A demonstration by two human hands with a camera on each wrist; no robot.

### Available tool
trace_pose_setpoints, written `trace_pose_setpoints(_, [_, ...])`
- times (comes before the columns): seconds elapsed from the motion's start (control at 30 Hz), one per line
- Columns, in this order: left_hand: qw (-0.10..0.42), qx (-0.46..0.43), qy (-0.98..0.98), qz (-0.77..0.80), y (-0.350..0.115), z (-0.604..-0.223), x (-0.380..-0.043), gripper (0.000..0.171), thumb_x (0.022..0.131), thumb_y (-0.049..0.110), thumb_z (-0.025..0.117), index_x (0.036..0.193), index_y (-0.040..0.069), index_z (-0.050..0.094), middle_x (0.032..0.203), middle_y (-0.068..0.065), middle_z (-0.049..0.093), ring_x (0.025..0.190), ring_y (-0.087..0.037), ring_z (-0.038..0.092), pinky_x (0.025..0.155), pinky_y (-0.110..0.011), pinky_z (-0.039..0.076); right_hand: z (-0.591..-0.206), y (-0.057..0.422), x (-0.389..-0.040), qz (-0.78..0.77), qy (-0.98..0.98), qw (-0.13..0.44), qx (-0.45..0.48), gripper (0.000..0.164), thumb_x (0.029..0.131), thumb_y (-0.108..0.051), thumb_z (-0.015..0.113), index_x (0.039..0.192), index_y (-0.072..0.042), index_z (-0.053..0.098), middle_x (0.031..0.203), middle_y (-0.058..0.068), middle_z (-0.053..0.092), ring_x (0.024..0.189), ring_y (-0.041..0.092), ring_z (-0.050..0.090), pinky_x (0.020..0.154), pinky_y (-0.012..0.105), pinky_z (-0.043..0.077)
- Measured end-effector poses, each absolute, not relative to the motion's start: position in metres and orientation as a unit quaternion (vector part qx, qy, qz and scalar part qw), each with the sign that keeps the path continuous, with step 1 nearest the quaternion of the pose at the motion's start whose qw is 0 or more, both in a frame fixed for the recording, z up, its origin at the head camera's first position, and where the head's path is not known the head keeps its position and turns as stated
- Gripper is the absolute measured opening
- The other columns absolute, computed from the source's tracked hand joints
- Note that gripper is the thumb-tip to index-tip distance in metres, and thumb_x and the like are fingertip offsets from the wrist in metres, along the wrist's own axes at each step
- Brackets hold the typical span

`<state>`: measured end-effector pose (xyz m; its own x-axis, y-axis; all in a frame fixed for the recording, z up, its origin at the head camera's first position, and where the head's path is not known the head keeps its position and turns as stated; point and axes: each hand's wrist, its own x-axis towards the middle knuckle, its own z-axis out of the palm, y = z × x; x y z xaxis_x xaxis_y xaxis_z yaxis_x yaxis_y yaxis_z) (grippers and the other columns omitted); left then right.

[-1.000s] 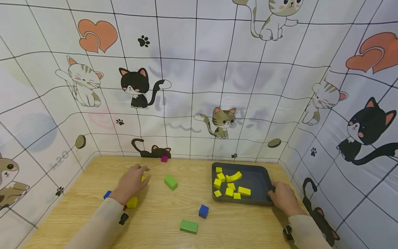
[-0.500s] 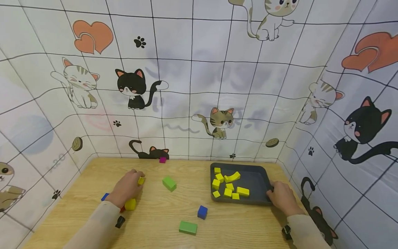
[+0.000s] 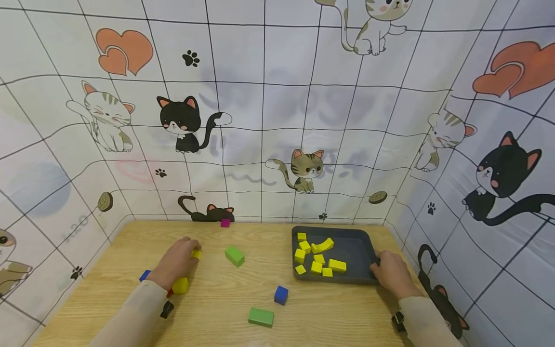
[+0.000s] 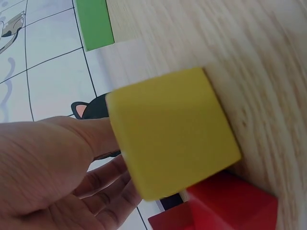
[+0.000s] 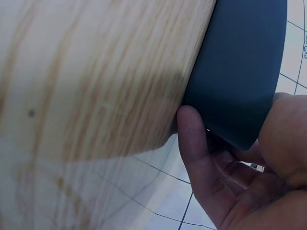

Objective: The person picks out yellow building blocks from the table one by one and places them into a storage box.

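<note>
My left hand [image 3: 175,262] is over the left part of the table, its fingers pinching a small yellow block [image 3: 196,254] that they partly cover. Beneath the wrist sits a larger yellow block [image 3: 179,285], which fills the middle of the left wrist view. Red blocks [image 4: 235,203] lie close against it. On the right, my right hand [image 3: 394,274] grips the short side of a dark grey tray [image 3: 362,260]. The right wrist view has the thumb and fingers around the tray's edge [image 5: 240,62]. Several yellow blocks [image 3: 337,265] are in the tray, mostly on its left side.
Between the hands lie a light green block [image 3: 234,256], a blue cube [image 3: 281,295] and a green block [image 3: 261,317]. A magenta cube [image 3: 225,223] is at the back edge. Another blue block [image 3: 145,275] shows left of my left wrist. Cat-printed sheets surround the table.
My left fingers have come down and drawn in around the small yellow block. My right hand stays on the tray. The head view has shifted slightly.
</note>
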<state>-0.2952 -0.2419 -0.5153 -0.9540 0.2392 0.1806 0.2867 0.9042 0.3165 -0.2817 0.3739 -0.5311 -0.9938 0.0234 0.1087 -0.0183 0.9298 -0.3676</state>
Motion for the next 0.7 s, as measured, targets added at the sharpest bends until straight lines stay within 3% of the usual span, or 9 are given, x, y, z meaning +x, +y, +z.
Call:
trace_pose_setpoints(0.13, [0.066, -0.132, -0.974, -0.174, -0.2405, -0.5156, -0.2961, 0.029, 0.083, 0.005, 0.081, 0.11, 0.002, 0.07, 0.102, -0.013, 0.062, 0.094, -0.03, 0.059, 0.086, -0.049, 0.054, -0.5303, 0.3735, -0.2812, 0.187, -0.981, 0.053, 0.0, 0.054, 0.09, -0.01, 0.07, 0.136, 0.011, 0.052, 0.129, 0.035, 0.055, 0.093, 0.035, 0.064, 0.065, 0.046, 0.051])
trace_pose_setpoints(0.37, [0.063, -0.127, -0.974, -0.177, -0.2385, -0.5167, -0.2968, 0.029, 0.085, 0.01, 0.081, 0.11, 0.002, 0.07, 0.1, -0.012, 0.061, 0.089, -0.026, 0.058, 0.084, -0.046, 0.054, -0.5323, 0.3739, -0.2814, 0.198, -0.979, 0.045, -0.001, 0.055, 0.092, -0.01, 0.068, 0.138, 0.012, 0.05, 0.131, 0.036, 0.053, 0.057, 0.02, 0.051, 0.049, 0.035, 0.041])
trace_pose_setpoints(0.6, [0.07, -0.125, -0.973, -0.179, -0.2359, -0.5177, -0.2967, 0.03, 0.085, 0.013, 0.081, 0.111, 0.001, 0.069, 0.098, -0.011, 0.06, 0.085, -0.024, 0.056, 0.082, -0.045, 0.054, -0.5329, 0.3735, -0.2814, 0.198, -0.979, 0.051, 0.001, 0.054, 0.091, -0.009, 0.068, 0.137, 0.013, 0.05, 0.131, 0.037, 0.053, 0.058, 0.019, 0.051, 0.049, 0.034, 0.04])
trace_pose_setpoints(0.7, [0.076, -0.125, -0.973, -0.177, -0.2343, -0.5189, -0.2975, 0.03, 0.086, 0.014, 0.081, 0.11, 0.001, 0.07, 0.098, -0.011, 0.06, 0.084, -0.023, 0.057, 0.082, -0.045, 0.054, -0.5341, 0.3744, -0.2817, 0.202, -0.978, 0.052, 0.003, 0.055, 0.092, -0.01, 0.068, 0.138, 0.013, 0.049, 0.123, 0.036, 0.059, 0.051, 0.017, 0.047, 0.046, 0.034, 0.04])
